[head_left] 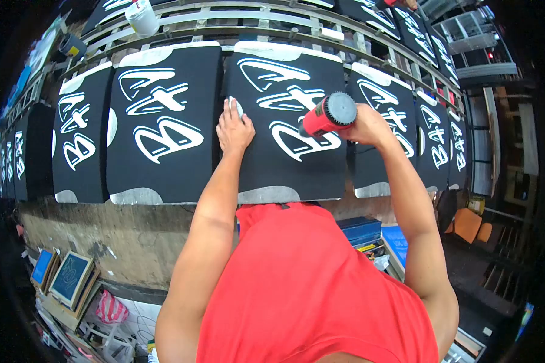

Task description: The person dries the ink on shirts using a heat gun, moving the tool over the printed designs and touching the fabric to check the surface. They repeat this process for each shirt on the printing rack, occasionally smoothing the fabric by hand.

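My right hand grips a red and black heat gun. Its dark nozzle points down and to the left over the white lettering on a black fabric panel, which looks like a shirt stretched on a board. How the fingers wrap the handle is mostly hidden. My left hand lies on the left edge of the same panel, palm down with its fingers slightly apart. A pale rounded patch shows beside its fingertips. Another lettered black panel lies just left of that hand.
Similar black panels line the bench on both sides, with more beyond the wooden rails. A white container stands on the far rails. Framed screens lean at lower left beside a pink striped bag. Blue boxes sit below the bench edge.
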The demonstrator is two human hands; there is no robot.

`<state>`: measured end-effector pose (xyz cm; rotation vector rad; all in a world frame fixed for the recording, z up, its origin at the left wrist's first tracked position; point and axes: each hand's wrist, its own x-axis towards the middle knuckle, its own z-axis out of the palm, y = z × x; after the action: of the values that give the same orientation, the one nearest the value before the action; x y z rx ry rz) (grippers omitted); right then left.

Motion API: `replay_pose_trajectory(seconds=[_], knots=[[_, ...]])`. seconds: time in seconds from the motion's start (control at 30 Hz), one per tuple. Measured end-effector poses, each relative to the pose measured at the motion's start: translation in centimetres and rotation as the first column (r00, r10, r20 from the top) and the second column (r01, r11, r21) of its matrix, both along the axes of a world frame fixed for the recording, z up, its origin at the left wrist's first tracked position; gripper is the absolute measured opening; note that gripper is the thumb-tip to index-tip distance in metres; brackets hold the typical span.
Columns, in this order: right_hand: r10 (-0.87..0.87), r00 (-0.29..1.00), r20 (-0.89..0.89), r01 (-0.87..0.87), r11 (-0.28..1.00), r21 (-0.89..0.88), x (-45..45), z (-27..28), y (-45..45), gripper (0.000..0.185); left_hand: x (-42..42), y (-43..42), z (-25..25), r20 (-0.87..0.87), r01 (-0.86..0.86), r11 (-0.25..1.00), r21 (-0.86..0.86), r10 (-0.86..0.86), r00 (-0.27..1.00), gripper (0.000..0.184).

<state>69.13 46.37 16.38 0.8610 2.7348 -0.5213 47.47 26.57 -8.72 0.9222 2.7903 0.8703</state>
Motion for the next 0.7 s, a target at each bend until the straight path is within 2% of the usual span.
replay_pose_trajectory(seconds=[0.03,0.17,0.3,0.37,0.43,0.7], knots=[[0.008,0.998,-0.058,-0.007,1.0,0.006,-0.4,-0.1,-0.3,0.038,0.0,0.0,-0.1,0.0,0.002,1.0,0.013,-0.002,1.0,0.062],[0.069,0.998,0.004,-0.069,0.997,-0.021,-3.3,-1.6,0.3,0.04,-0.2,-0.2,-0.4,-0.016,0.006,0.999,0.035,-0.005,1.0,0.061],[0.1,0.992,-0.08,-0.101,0.995,-0.009,-5.9,-2.3,-1.0,0.041,-0.2,-0.2,-0.2,0.0,-0.016,0.996,0.083,0.016,1.0,0.058],[0.077,0.997,-0.029,-0.079,0.996,-0.042,-6.5,-1.9,-1.9,0.04,-0.3,-0.3,-0.4,-0.003,-0.016,0.996,0.082,0.017,1.0,0.057],[0.112,0.986,-0.122,-0.118,0.992,-0.043,-6.1,-1.7,-3.0,0.038,-0.3,-0.2,-0.4,-0.006,-0.015,0.996,0.083,0.015,1.0,0.057],[0.115,0.993,0.031,-0.115,0.993,-0.007,0.0,0.3,-4.4,0.042,-0.2,-0.2,-0.6,-0.003,-0.004,0.996,0.092,0.004,1.0,0.055]])
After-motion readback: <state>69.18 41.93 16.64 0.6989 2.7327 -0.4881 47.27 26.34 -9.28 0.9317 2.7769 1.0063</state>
